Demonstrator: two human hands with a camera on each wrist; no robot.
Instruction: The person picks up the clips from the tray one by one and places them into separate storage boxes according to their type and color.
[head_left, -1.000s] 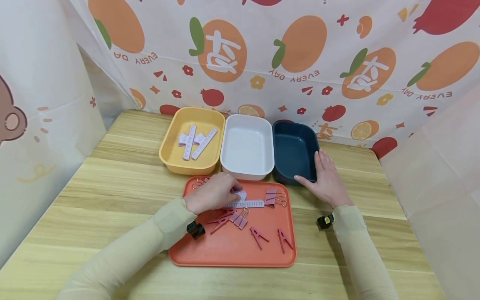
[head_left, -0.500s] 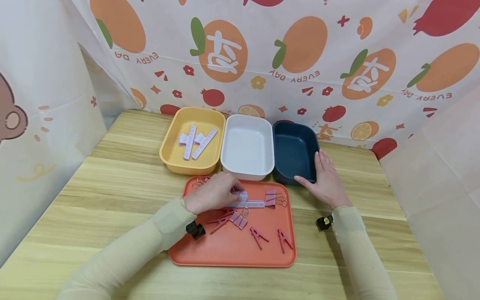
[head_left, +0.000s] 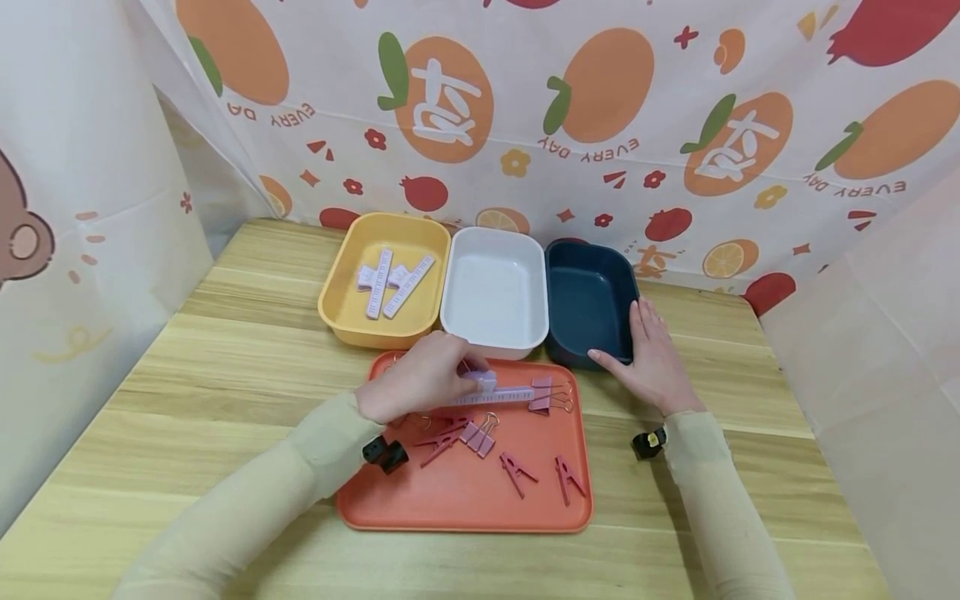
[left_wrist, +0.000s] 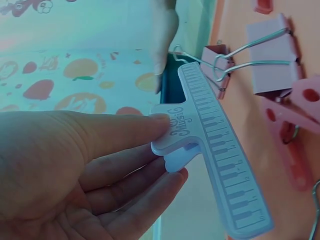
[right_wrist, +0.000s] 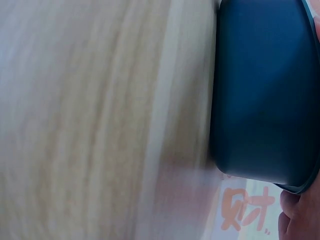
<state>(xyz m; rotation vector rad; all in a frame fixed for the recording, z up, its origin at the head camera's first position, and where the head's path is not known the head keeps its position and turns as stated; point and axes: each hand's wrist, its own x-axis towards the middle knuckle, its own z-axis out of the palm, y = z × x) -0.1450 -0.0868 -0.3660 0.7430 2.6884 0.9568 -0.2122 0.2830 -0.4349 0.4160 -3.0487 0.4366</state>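
Observation:
Between thumb and fingers, my left hand (head_left: 420,379) pinches a lilac music clip (left_wrist: 220,150) by its handle. The clip has a long bar printed with piano keys and the word "Music". It is held close over the orange tray (head_left: 450,512). My right hand (head_left: 658,362) rests at the right front corner of the dark blue box (head_left: 592,296), fingers straight along its side and thumb at the front rim. On the tray lie pink binder clips (head_left: 477,437) and pink clothespins (head_left: 517,473). Some of them are partly hidden by my left hand and wrist.
Left of the dark blue box stand a white box (head_left: 495,292) and a yellow box (head_left: 375,337), side by side behind the tray. Two lilac music clips (head_left: 378,287) lie in the yellow one. A printed curtain (head_left: 517,100) hangs behind the wooden table (head_left: 187,383).
My left hand has lifted the music clip off the tray and moved slightly up and left, turning its bar a little. The right hand has stayed in place on the dark blue box.

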